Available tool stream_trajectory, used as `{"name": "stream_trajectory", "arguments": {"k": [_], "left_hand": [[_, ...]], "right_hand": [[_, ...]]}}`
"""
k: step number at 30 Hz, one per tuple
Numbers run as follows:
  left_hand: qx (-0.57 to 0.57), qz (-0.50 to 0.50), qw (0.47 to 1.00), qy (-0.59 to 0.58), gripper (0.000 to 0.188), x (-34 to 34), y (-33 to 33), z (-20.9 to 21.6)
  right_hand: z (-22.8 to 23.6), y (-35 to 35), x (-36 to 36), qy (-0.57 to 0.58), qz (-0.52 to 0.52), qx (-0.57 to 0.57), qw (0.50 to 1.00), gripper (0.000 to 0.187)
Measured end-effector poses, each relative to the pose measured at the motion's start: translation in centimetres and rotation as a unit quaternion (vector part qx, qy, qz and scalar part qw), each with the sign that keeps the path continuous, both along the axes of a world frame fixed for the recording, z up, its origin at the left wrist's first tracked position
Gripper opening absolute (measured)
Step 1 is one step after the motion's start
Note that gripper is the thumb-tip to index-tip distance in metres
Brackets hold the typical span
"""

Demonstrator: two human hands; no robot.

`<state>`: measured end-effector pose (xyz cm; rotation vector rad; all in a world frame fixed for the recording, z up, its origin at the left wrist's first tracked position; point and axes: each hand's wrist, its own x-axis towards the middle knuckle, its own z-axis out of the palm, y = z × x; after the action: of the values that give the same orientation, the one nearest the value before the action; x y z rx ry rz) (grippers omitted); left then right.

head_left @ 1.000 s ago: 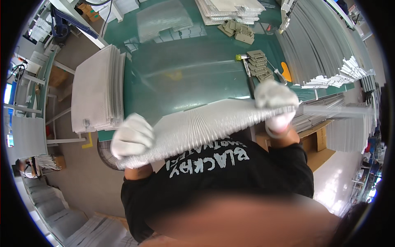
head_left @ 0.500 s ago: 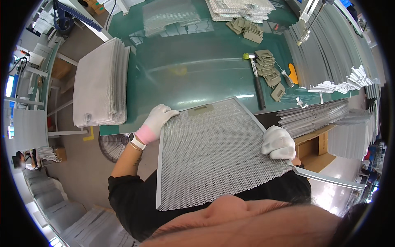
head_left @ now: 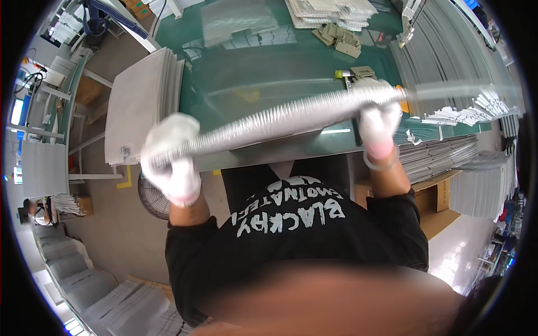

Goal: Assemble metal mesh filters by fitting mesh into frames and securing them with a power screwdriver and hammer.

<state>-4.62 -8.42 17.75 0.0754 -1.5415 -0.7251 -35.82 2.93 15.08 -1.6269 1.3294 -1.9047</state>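
Mesh panel [head_left: 274, 120] up in the air, seen nearly edge-on, stretched between both gloved hands over the near edge of the green table [head_left: 263, 73]. Long axis runs crosswise, slanting: left end nearer the body, right end farther out over the table. Left hand [head_left: 171, 159] curled round one end, right hand [head_left: 379, 117] gripping toward the other. Pale strip [head_left: 459, 91] juts beyond the right hand; too blurred to tell whether it's attached.

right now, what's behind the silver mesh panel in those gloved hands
Behind the panel, green tabletop shows; a lime-headed hammer and flat olive plates peek out. Panel and gloved right hand hide most of both, plus anything underneath.
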Motion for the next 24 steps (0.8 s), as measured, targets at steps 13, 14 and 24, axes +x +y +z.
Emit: {"name": "stream_trajectory", "arguments": {"k": [13, 14, 24], "left_hand": [[0.23, 0.103, 0.965, 0.067, 0.018, -2.7, -4.7, 0.1], [0.23, 0.102, 0.966, 0.066, 0.018, -3.0, -4.7, 0.3], [0.155, 0.128, 0.979, 0.017, 0.015, -1.2, -3.8, -0.8]], "right_hand": [[-14.4, -1.2, 1.2, 0.159, -0.149, 0.318, 0.923, 0.072], [-14.3, -1.1, 0.5, 0.158, -0.15, 0.318, 0.923, 0.072], [3.7, -3.5, -1.8, -0.05, -0.006, 0.107, 0.993, 0.015]]}}
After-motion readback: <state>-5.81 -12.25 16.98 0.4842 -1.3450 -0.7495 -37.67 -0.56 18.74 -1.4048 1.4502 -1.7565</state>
